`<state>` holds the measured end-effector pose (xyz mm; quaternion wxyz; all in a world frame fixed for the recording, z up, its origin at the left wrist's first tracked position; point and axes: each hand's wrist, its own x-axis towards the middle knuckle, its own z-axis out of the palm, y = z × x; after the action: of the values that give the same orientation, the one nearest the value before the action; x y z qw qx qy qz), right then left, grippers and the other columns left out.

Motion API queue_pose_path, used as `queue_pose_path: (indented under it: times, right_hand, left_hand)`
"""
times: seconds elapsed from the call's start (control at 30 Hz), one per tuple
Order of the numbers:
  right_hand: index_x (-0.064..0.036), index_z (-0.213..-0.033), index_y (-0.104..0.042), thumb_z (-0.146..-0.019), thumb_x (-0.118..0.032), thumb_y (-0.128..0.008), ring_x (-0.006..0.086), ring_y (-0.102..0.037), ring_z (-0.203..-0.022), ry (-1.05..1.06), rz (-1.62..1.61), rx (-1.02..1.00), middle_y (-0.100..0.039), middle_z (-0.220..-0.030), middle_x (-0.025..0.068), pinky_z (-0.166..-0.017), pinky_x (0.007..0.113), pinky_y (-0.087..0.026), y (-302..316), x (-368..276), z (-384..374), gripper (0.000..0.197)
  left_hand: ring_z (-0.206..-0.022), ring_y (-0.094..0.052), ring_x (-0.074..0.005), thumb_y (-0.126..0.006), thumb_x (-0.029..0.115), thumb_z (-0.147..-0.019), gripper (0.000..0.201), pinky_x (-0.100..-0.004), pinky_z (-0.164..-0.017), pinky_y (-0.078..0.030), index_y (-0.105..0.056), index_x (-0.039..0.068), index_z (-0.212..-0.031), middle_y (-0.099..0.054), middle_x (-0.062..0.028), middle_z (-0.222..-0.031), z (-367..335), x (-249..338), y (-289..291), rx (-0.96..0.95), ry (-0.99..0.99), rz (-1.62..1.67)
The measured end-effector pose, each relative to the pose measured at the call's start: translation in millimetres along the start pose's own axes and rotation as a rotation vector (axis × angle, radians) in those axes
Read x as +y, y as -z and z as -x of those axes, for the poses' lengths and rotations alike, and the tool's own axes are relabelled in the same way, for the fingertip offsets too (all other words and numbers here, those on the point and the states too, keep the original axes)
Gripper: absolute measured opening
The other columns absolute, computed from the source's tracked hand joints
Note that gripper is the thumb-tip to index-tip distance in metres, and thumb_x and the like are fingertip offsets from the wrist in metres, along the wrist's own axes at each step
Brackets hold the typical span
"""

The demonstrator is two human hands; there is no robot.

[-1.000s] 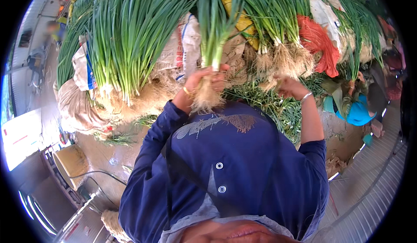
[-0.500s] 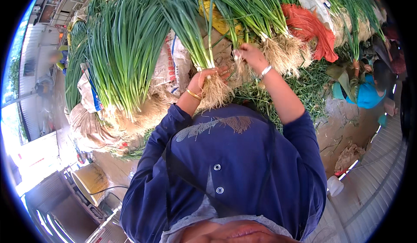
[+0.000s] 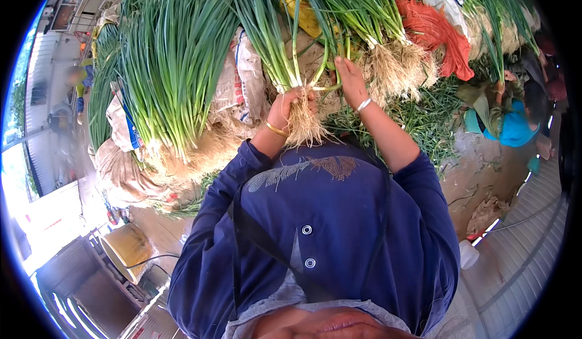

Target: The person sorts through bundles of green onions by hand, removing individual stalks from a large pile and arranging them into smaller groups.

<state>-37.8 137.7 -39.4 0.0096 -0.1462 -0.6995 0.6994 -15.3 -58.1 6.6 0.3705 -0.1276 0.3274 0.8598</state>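
Note:
My left hand [image 3: 290,110] is closed around a small bunch of green onions [image 3: 291,66] just above the roots. Pale stringy roots [image 3: 306,120] hang below the fist, and the green tops lean away toward the pile. At the right of the bunch, a bent green onion leaf [image 3: 327,87] curves out from the white base to my right hand [image 3: 353,84]. The right fingers are together and point up, closed on that leaf; the palm side is partly hidden. A bracelet circles each wrist.
A large heap of green onions [image 3: 176,72] lies on sacks to the left, another rooted bunch [image 3: 388,60] to the right beside a red mesh bag [image 3: 445,42]. Cut green leaves [image 3: 418,114] litter the ground. A person in turquoise [image 3: 515,124] sits far right; a yellow bucket [image 3: 127,251] stands lower left.
My right hand has moved slightly right and turned fingers-up, drawing a leaf outward from the bunch. The left hand keeps its hold, and the bunch's stalks have spread apart.

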Motion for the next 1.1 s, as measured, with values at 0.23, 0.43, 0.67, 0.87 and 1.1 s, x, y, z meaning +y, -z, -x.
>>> queue_pose_path:
  times: [0.23, 0.43, 0.67, 0.87, 1.1]
  right_hand:
    - [-0.0085, -0.081, -0.052, -0.095, -0.043, -0.044, 0.0072, -0.042, -0.053, -0.036, -0.390, 0.242, -0.048, -0.065, -0.0031, -0.049, 0.024, -0.036, -3.1, -17.6, 9.7, 0.039]
    - [-0.0057, -0.078, -0.056, -0.092, -0.032, -0.052, 0.0153, -0.044, -0.051, 0.289, 0.305, 0.137, -0.049, -0.061, 0.0039, -0.049, 0.029, -0.039, -9.4, -32.1, -0.6, 0.030]
    - [-0.0022, -0.083, -0.058, -0.089, -0.021, -0.053, 0.0268, -0.058, -0.069, 0.683, 0.515, -0.097, -0.056, -0.074, 0.0137, -0.061, 0.035, -0.047, 3.9, -54.4, 72.6, 0.020]
    - [-0.0102, -0.083, -0.048, -0.097, -0.034, -0.043, 0.0165, -0.052, -0.061, -0.047, -0.716, -0.035, -0.054, -0.069, 0.0052, -0.058, 0.027, -0.042, -4.5, -72.3, 43.8, 0.028]
    - [-0.0130, -0.070, -0.038, -0.097, -0.040, -0.038, 0.0082, -0.027, -0.040, -0.412, -1.008, -0.595, -0.034, -0.053, -0.0047, -0.038, 0.022, -0.021, 41.0, -51.4, 56.9, 0.038]
  left_hand:
    - [-0.071, -0.056, -0.0198, -0.054, 0.020, -0.086, 0.027, -0.0313, -0.064, -0.050, -0.053, -0.001, -0.104, -0.059, -0.0145, -0.102, 1.7, -13.5, -14.0, -0.101, 0.142, 0.013]
    - [-0.068, -0.060, -0.0194, -0.052, 0.019, -0.085, 0.035, -0.0268, -0.055, -0.050, -0.053, -0.008, -0.108, -0.061, -0.0111, -0.077, -2.3, -13.9, -25.2, -0.124, 0.054, -0.010]
    - [-0.067, -0.055, -0.0200, -0.053, 0.018, -0.083, 0.023, -0.0293, -0.065, -0.046, -0.054, 0.000, -0.097, -0.057, -0.0107, -0.077, -0.6, -8.5, -25.2, -0.106, -0.005, 0.182]
    - [-0.062, -0.057, -0.0197, -0.056, 0.025, -0.085, 0.027, -0.0303, -0.053, -0.048, -0.056, -0.001, -0.094, -0.058, -0.0091, -0.077, -6.5, -20.3, -22.0, -0.058, 0.117, 0.186]
    - [-0.064, -0.053, -0.0189, -0.056, 0.025, -0.084, 0.026, -0.0319, -0.057, -0.047, -0.054, -0.001, -0.090, -0.058, -0.0119, -0.084, -8.0, -14.4, -20.2, -0.083, 0.067, 0.262]
